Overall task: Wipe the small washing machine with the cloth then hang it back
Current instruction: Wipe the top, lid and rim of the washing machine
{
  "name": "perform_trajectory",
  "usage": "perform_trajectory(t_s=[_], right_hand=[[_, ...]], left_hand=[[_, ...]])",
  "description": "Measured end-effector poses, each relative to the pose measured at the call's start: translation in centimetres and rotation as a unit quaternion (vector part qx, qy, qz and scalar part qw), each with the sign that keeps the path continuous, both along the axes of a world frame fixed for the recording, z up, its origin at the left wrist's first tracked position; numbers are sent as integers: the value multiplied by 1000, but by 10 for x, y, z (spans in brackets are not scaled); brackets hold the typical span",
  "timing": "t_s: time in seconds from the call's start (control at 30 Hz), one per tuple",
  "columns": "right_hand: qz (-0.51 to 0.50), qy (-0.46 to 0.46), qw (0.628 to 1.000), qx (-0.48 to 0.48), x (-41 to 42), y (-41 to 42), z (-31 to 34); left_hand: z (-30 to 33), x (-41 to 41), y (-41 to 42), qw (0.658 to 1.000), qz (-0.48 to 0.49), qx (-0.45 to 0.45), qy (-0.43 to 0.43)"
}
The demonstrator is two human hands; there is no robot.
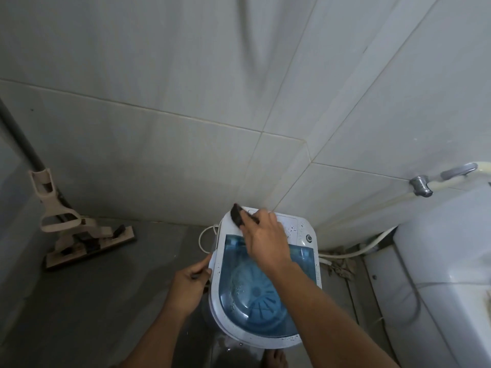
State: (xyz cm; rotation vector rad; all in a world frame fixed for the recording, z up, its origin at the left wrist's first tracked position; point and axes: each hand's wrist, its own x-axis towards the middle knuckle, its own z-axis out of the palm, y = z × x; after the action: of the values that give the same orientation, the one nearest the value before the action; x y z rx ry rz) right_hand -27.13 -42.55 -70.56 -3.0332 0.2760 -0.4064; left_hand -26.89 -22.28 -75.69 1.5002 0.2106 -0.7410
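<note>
The small washing machine [301,229] stands on the floor in the tiled corner, white with a see-through blue lid [255,296] through which the tub shows. My right hand [265,240] is shut on a dark cloth [237,216] and presses it on the white back panel at the far left of the machine's top. My left hand [190,285] grips the machine's left rim. Dark specks dot the white rim and panel.
A beige flat mop [79,235] leans against the left wall, its head on the grey floor. A large white appliance [446,261] fills the right side, with a tap [422,184] and hoses on the wall behind. A white cord [206,235] loops behind the machine. A bare foot [275,358] shows below.
</note>
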Motion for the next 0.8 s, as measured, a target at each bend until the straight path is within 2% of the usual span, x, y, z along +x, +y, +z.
perform_trajectory(t_s=[0.1,0.17,0.37,0.47,0.53,0.7,0.73,0.8], right_hand=[[-122,-41,989,71,4,-4,1],[-147,-42,985,78,-1,14,-2],[-41,26,991,125,-14,53,-2],[-81,18,979,188,2,24,23],[-130,-10,975,182,12,-2,34],[-143,56,982,113,9,10,24],[-136,58,982,114,4,21,20],[-60,56,991,108,-2,45,11]], left_hand=[[1,-1,1,1000,-10,0,1],[3,-1,1,1000,-14,3,0],[11,1,2,1000,-16,1,3],[10,1,2,1000,-17,-2,8],[11,0,1,1000,-19,1,1],[11,0,0,1000,-14,9,-2],[11,0,0,1000,-17,11,-3],[13,-1,-1,1000,-18,4,-7]])
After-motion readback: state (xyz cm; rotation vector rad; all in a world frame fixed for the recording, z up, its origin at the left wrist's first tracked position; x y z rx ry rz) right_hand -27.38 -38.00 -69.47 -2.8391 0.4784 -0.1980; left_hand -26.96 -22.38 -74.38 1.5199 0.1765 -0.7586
